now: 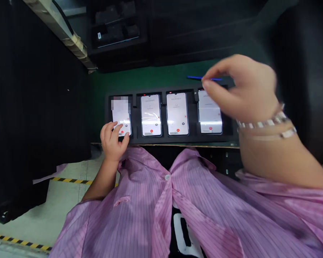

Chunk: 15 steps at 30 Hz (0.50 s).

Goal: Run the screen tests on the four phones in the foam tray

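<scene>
Head view:

1. Right hand (239,89): pinching a blue stylus (195,77), grip closed on it. Stylus runs sideways just past the top edge of the tray. Hand hovers above the far-right phone, a little blurred, wrist bent, forearm raised and angled in from the right. Two bracelets (263,122) on the wrist.
2. Left hand (113,139): relaxed, fingers loosely curled, not clenched, no visible grip on anything. Resting against the lower part of the far-left phone (121,116), covering its lower-left corner. Forearm comes up from a pink striped smock (140,215), worn open over a black printed shirt (183,229).
3. Phones: four in a row, upright in separate slots of a black foam tray (164,139), well apart from each other. Second phone (150,115), third phone (177,114) and far-right phone (211,118) all lit white, small text, red dot near the bottom. Far-right one partly behind the right hand. Top of the far-left screen is pixelated.
4. Surface: tray sits on a green bench mat (140,75).
5. Room: black cabinet (34,107) on the left, black panel (304,79) on the right, dark case on a shelf (115,32) beyond the mat. Pale floor tiles (54,204) below left, with yellow-and-black tape (70,180).
</scene>
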### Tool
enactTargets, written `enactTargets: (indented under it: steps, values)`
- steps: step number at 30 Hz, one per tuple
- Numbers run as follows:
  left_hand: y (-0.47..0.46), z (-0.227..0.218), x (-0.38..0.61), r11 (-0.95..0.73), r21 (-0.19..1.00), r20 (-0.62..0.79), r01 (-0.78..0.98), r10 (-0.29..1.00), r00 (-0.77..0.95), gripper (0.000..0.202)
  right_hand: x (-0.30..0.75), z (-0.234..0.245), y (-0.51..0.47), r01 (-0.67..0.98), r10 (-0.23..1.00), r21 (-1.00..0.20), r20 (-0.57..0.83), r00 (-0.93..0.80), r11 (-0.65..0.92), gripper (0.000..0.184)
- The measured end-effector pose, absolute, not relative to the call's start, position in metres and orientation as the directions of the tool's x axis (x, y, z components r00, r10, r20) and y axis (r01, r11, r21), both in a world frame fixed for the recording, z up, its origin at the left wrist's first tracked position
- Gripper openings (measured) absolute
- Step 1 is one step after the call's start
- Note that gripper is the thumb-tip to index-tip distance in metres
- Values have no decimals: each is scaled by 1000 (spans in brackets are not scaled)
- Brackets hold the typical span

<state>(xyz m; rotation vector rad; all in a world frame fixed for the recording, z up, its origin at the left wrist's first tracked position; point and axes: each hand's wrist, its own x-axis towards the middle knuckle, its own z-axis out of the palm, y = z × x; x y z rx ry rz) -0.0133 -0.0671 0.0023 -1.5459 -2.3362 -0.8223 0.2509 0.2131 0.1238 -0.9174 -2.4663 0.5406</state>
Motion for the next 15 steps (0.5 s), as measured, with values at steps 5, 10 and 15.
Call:
enactTargets:
  steps: [5,10,15]
  values:
    - [-66,1,-14,319,294,485,901,762,-428,37,215,80,317,853,823,-144,-222,-522,502,41]
    - [-67,-1,-15,316,277,494,908,763,-416,38,210,72,337,892,816,-102,-368,-446,441,55]
    - [-64,-1,-18,284,267,510,921,769,-385,39,194,61,349,847,793,-200,-299,-531,492,56]
